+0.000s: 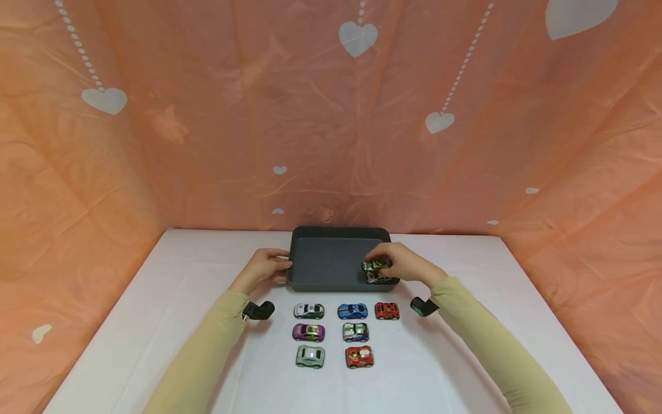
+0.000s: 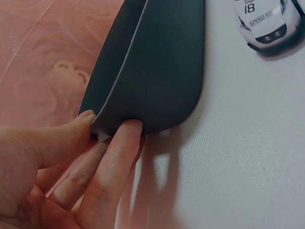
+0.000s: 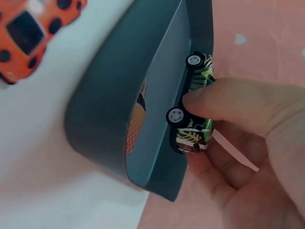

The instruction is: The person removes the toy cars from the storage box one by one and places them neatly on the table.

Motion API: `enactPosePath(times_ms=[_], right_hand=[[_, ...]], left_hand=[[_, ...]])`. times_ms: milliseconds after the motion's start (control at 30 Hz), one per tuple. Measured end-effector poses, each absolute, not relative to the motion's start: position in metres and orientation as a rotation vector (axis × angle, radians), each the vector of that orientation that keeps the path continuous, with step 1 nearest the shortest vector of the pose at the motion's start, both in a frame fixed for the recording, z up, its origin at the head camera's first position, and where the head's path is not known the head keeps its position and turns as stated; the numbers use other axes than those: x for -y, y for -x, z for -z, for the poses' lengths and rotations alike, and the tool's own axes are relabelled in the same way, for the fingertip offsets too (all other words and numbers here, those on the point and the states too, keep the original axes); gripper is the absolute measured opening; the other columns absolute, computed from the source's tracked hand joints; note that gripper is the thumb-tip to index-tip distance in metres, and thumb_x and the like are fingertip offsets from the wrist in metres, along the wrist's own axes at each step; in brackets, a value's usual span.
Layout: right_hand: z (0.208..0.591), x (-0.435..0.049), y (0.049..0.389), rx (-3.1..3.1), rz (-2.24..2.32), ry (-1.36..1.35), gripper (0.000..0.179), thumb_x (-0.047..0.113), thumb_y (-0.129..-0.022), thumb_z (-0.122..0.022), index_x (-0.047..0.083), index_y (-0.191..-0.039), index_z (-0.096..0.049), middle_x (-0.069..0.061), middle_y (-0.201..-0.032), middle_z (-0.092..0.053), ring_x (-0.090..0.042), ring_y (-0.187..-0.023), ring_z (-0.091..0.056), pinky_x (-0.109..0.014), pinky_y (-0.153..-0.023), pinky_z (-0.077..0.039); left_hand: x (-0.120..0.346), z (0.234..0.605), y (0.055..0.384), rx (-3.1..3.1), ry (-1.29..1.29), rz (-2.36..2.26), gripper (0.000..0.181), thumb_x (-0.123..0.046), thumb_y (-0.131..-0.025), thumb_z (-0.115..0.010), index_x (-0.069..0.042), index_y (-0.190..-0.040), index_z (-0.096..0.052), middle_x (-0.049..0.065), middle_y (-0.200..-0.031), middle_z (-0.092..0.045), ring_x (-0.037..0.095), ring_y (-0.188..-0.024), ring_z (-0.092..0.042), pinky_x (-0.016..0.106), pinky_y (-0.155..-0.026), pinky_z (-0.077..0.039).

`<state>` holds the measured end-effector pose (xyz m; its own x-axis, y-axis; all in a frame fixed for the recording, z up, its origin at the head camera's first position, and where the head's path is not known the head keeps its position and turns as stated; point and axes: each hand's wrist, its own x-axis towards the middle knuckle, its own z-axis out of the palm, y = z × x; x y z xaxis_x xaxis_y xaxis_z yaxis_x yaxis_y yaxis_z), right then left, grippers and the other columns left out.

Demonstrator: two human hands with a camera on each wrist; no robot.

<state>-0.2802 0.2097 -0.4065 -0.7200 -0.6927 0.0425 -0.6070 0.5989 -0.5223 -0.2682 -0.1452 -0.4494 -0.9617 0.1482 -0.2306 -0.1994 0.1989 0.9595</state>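
Note:
A dark grey rectangular tray (image 1: 331, 287) stands at the back of the table. At its left end my left hand (image 1: 264, 267) grips it, with the thumb at the rim and the fingers against the outer wall (image 2: 157, 86). Over the tray's right end my right hand (image 1: 405, 264) pinches a green patterned toy car (image 1: 373, 266) between thumb and fingers. In the right wrist view that toy car (image 3: 202, 81) is tilted side-on, its wheels facing the tray. Just below it, another toy car (image 1: 377, 279) lies in the tray, partly hidden by the wall in the right wrist view.
In front of the tray, several toy cars stand in rows: white (image 1: 308, 311), blue (image 1: 353, 311), red with black spots (image 1: 387, 311), purple (image 1: 308, 332), white-green (image 1: 355, 332), grey-green (image 1: 310, 356) and red (image 1: 359, 356). Orange cloth (image 1: 310, 115) hangs behind the white table (image 1: 207, 253).

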Motion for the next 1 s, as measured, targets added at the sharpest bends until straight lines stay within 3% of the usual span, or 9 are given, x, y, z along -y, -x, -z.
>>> enactPosePath(times_ms=[200, 667, 1000], right_hand=[[0.402, -0.219, 0.257, -2.662, 0.796, 1.161, 0.039, -0.005, -0.081, -0.069, 0.005, -0.118, -0.066, -0.006, -0.116, -0.063, -0.023, -0.106, -0.057, -0.04, -0.087, -0.05], [0.42, -0.24, 0.205, -2.663, 0.949, 1.23, 0.046, -0.009, -0.076, -0.071, 0.012, -0.116, -0.066, 0.006, -0.109, -0.062, -0.012, -0.098, -0.056, -0.035, -0.085, -0.05], [0.436, -0.244, 0.183, -2.619, 1.075, 1.347, 0.048, -0.012, -0.073, -0.072, 0.01, -0.115, -0.066, 0.002, -0.107, -0.065, -0.017, -0.098, -0.059, -0.032, -0.086, -0.05]], left_hand=[[0.147, 0.449, 0.268, -2.2, 0.045, -1.839, 0.043, 0.001, -0.092, -0.06, 0.012, -0.131, -0.049, 0.03, -0.113, -0.061, 0.025, -0.085, -0.067, 0.033, -0.069, -0.058], [0.147, 0.453, 0.268, -2.214, 0.056, -1.839, 0.042, 0.0, -0.091, -0.062, 0.011, -0.13, -0.051, 0.029, -0.111, -0.063, 0.022, -0.081, -0.068, 0.033, -0.065, -0.059], [0.146, 0.451, 0.269, -2.207, 0.039, -1.849, 0.041, 0.0, -0.092, -0.061, 0.011, -0.13, -0.051, 0.029, -0.112, -0.062, 0.024, -0.082, -0.068, 0.033, -0.067, -0.059]])
